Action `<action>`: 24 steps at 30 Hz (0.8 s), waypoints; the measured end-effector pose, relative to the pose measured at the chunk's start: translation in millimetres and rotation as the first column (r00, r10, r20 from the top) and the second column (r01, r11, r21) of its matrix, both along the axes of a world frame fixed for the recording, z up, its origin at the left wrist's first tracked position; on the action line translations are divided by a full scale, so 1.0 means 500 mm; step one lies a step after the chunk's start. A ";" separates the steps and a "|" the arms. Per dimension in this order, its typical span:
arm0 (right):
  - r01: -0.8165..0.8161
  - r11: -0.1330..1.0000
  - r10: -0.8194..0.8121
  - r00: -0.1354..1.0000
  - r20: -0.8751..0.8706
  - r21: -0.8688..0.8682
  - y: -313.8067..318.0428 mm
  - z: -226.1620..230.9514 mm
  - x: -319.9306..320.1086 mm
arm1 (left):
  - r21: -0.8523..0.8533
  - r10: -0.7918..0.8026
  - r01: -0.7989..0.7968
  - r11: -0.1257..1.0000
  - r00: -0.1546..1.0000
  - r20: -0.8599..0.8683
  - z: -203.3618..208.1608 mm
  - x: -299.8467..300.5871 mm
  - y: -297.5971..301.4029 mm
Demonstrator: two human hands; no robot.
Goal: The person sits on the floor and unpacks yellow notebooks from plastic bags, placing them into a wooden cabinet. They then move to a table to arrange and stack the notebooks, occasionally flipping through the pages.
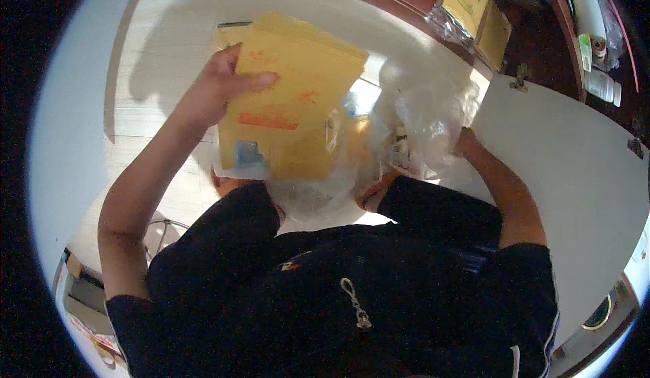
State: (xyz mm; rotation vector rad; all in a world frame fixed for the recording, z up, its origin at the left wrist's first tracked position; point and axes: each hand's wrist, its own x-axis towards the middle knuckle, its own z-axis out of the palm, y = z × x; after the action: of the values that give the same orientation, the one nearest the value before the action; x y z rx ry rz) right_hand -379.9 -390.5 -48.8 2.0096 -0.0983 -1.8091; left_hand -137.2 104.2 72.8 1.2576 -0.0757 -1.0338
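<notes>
My left hand [218, 88] grips a stack of yellow paper envelopes [298, 100], the thumb lying across the front and the fingers behind. Red marks and a blue patch show on the front of the stack. To its right a clear plastic bag [426, 100] puffs upward, with blurred items inside, one of them orange-yellow. My right hand [466, 141] is closed at the bag's right side; plastic covers most of its fingers. Part of the bag [311, 198] hangs between my knees, below the envelopes.
Along the far right runs a dark red-brown cabinet with yellow packages [464, 2], rolled material [588, 12] and a white plastic bottle [601, 87]. Its white door [562, 168] stands open beside my right arm. A light floor [139, 121] lies on the left, and a pale wall edges it.
</notes>
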 end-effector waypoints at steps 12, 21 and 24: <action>-0.395 0.424 -0.870 0.073 0.488 0.815 0.373 0.380 0.445 | -0.105 0.083 -0.067 0.992 0.985 0.150 0.016 0.067 -0.090; -0.608 0.577 -0.630 0.093 0.771 0.545 0.500 0.314 0.433 | 0.019 0.155 -0.179 0.984 0.894 0.420 0.007 0.056 -0.097; -0.390 0.524 -0.755 0.199 0.625 0.757 0.498 0.242 0.419 | 0.024 0.235 -0.238 0.971 0.967 0.098 -0.016 0.029 -0.078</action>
State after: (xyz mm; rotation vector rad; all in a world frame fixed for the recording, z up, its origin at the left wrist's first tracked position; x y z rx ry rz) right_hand -170.5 -141.4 72.1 3.7922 0.1679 -0.0240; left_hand -122.9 65.2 64.9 1.3131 0.0209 -0.7723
